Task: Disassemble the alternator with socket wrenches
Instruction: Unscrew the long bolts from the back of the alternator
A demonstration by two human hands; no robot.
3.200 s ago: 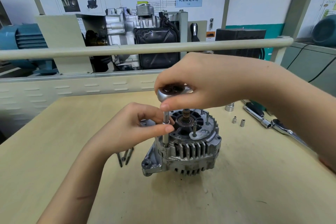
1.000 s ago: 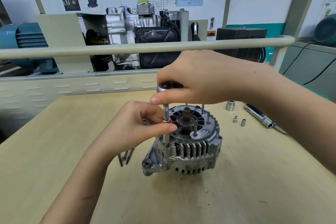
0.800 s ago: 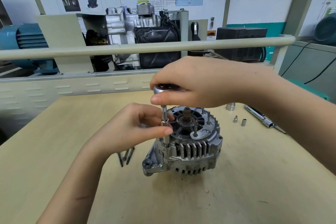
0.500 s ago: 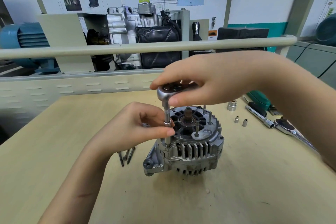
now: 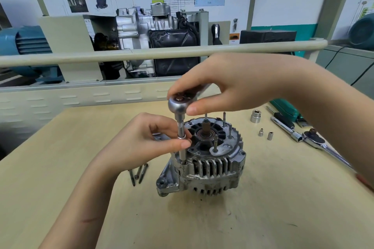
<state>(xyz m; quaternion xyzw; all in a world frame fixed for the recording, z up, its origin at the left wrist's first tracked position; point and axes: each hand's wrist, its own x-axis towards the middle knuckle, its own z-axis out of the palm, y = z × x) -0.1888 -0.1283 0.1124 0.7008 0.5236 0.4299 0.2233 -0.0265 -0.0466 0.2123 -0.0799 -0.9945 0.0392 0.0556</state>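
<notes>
A grey metal alternator (image 5: 210, 166) stands on the wooden table (image 5: 60, 168), its finned housing facing me and a shaft with several studs pointing up. A socket wrench (image 5: 179, 105) stands upright over the alternator's left rim, its extension and socket reaching down to a bolt there. My right hand (image 5: 222, 83) grips the wrench's head and handle from above. Lower down, my left hand (image 5: 145, 143) pinches the extension between thumb and fingers.
Three long bolts (image 5: 138, 173) lie on the table left of the alternator. To the right are a large socket (image 5: 255, 116), two small sockets (image 5: 265, 134) and a second ratchet (image 5: 309, 137). A green case (image 5: 287, 108) sits at the far right. A rail (image 5: 141, 54) runs behind the table.
My right hand has swung the wrench handle back and forth over the alternator. The wrench head sits about where it was. My left hand kept its pinch on the extension.
</notes>
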